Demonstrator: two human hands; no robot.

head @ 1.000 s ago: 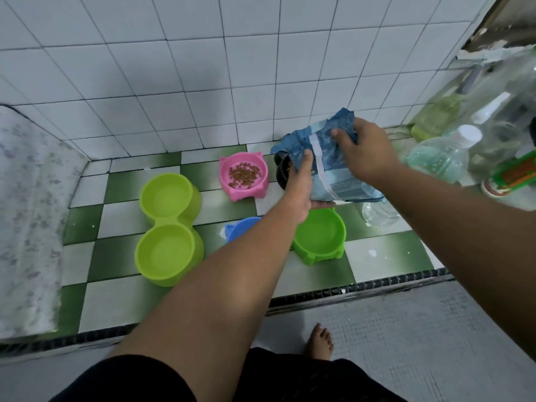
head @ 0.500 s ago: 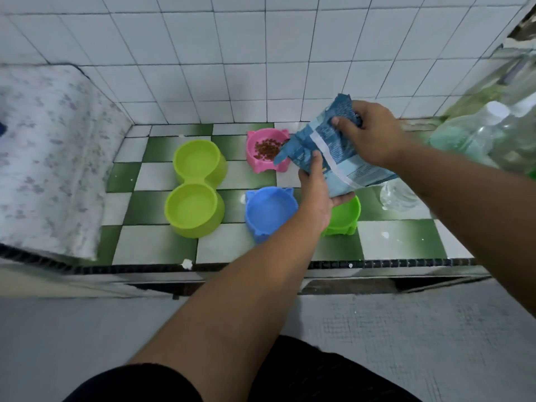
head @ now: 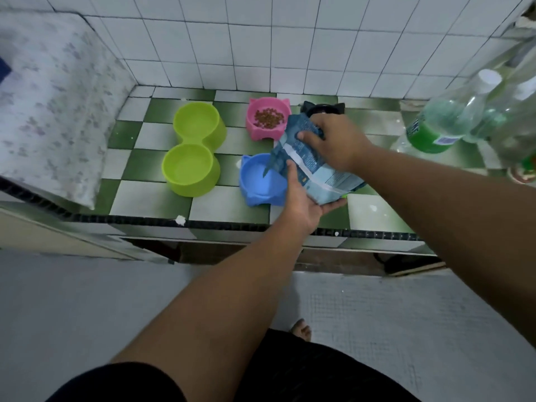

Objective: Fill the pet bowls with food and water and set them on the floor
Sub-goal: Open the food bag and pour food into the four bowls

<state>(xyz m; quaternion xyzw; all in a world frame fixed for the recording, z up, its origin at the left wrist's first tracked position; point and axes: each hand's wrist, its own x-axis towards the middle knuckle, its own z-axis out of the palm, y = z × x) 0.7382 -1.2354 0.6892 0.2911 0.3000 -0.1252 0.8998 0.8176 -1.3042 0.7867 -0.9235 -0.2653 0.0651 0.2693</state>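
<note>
Counter (head: 220, 207), tiled green and white, carries everything: front edge nearest me, tiled wall closing the back. Double green bowl (head: 194, 149) stands toward the left end, with no kibble in either basin. Pet food bag (head: 313, 169) is held clear of the counter, long axis running from front-right to back-left, its mouth corner dipping over the blue bowl (head: 258, 181). That bowl sits near the front edge, just left of my hands, and holds no food. Pink bowl (head: 261, 133) behind it holds kibble (head: 268, 117). Black bowl (head: 322, 107) is mostly hidden behind my right hand (head: 333, 140), whose fingers are clamped over the bag's upper part. My left hand (head: 301, 198) cradles the bag from beneath, thumb pressed on its face. Judgement: the pour goes leftward and down, and the left hand is nearer the bowl. Bottles (head: 443, 126) crowd the right end.
</note>
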